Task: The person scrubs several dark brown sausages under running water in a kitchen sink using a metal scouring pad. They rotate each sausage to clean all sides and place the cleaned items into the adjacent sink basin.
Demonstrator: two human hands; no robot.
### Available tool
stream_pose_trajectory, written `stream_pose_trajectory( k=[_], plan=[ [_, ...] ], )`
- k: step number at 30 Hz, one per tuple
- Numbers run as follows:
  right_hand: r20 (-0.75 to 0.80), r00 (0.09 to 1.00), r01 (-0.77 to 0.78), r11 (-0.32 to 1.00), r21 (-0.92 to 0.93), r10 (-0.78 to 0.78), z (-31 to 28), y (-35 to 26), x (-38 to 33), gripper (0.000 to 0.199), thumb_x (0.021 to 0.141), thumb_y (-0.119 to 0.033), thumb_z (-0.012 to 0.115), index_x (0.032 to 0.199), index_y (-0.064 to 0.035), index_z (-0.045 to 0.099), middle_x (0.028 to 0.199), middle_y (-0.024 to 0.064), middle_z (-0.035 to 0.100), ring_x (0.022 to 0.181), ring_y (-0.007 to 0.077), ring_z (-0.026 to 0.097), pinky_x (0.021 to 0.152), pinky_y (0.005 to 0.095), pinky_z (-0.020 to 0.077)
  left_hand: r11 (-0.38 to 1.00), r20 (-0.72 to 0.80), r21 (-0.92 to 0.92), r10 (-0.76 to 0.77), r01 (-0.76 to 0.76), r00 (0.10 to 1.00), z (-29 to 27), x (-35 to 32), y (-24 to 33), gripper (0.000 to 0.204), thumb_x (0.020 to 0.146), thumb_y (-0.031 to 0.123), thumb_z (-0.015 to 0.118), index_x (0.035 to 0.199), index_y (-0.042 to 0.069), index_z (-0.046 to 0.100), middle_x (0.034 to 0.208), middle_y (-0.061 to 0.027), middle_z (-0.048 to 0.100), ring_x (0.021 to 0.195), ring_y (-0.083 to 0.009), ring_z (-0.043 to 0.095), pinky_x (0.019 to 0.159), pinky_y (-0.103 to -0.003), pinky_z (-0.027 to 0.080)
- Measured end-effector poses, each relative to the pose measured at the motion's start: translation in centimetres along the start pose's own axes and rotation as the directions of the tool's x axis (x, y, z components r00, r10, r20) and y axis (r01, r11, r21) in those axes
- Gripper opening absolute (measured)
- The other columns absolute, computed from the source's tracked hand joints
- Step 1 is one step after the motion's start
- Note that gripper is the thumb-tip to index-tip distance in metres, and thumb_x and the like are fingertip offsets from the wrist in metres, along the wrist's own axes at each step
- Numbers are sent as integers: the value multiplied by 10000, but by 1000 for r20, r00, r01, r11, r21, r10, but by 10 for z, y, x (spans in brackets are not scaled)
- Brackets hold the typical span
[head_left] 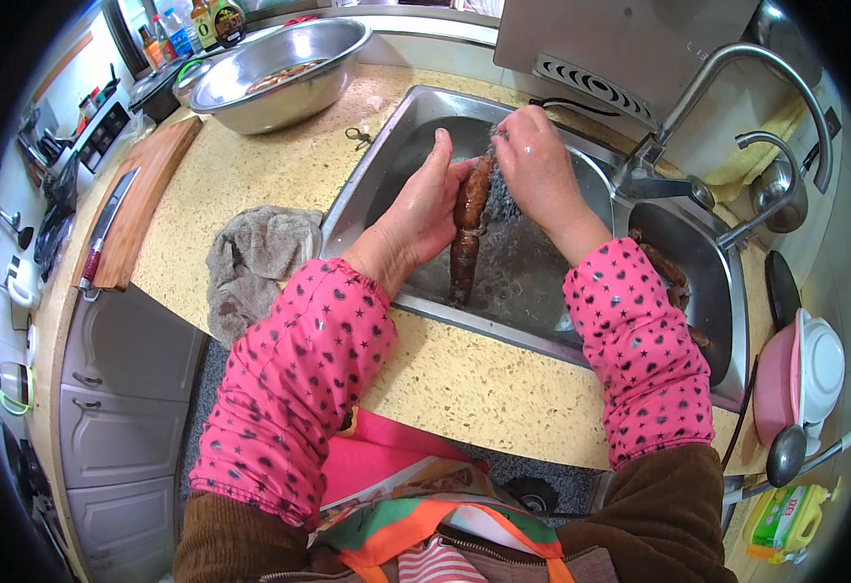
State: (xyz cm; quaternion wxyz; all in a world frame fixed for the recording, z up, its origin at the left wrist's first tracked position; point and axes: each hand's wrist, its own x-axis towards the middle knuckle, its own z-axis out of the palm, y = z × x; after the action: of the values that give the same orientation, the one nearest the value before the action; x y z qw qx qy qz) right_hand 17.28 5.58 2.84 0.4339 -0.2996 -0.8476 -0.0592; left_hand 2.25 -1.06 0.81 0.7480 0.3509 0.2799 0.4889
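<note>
Over the larger basin of the steel sink, I hold a long, brown, jointed lotus root upright, its lower end down in the water. My left hand is closed on it from the left, thumb raised and fingers partly behind the root. At the root's upper end my right hand is closed, fingertips pinched together. Grey, wiry material that looks like a steel wool scrubber shows under and beside these fingers, mostly hidden. More brown lotus root lies in the smaller right basin, partly behind my right sleeve.
A large steel bowl stands at the back left. A knife lies on a wooden cutting board. A grey rag lies left of the sink. The tap arches over the right basin; a pink basin stands far right.
</note>
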Motion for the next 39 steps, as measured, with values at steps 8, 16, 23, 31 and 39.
stream_pose_trajectory(
  k=[8,16,23,31,39],
  plan=[
    [122,970,198,976,94,-209,12,-50,-22,82,813,-39,530,882,4,522,961,190,534,888,371,564,772,441,509,997,-164,15,75,-74,984,-5,-6,2,865,924,738,232,1322,19,501,1269,-101,585,1152,-214,545,979,-368,403],
    [209,945,-199,949,-246,253,4,51,-29,127,848,-100,584,922,-1,553,980,221,574,896,410,605,768,485,514,966,-18,244,98,-91,995,-10,2,-8,381,961,242,573,1252,-4,545,1003,-31,631,846,-107,556,782,-252,451],
    [997,12,-85,993,-80,81,33,17,-83,810,703,-214,811,1406,-77,432,1299,209,565,1207,362,544,998,430,455,899,-87,396,238,-186,967,-20,1,0,323,920,172,657,1179,17,542,952,-9,588,789,-86,521,756,-242,444],
    [539,757,-380,920,-98,370,-6,42,-33,347,827,-122,670,1101,-14,486,1029,182,616,950,344,612,828,411,488,796,-181,582,327,-167,927,-13,6,-7,273,935,216,645,1107,40,527,852,-26,568,747,-94,585,659,-282,503],
    [47,996,71,983,172,-80,-6,-9,2,177,815,-113,630,929,4,559,960,192,559,916,384,547,814,441,470,37,87,991,571,-131,816,-7,2,-12,225,806,109,634,1003,31,557,896,-234,634,854,-425,612,730,-485,489]
  ],
)
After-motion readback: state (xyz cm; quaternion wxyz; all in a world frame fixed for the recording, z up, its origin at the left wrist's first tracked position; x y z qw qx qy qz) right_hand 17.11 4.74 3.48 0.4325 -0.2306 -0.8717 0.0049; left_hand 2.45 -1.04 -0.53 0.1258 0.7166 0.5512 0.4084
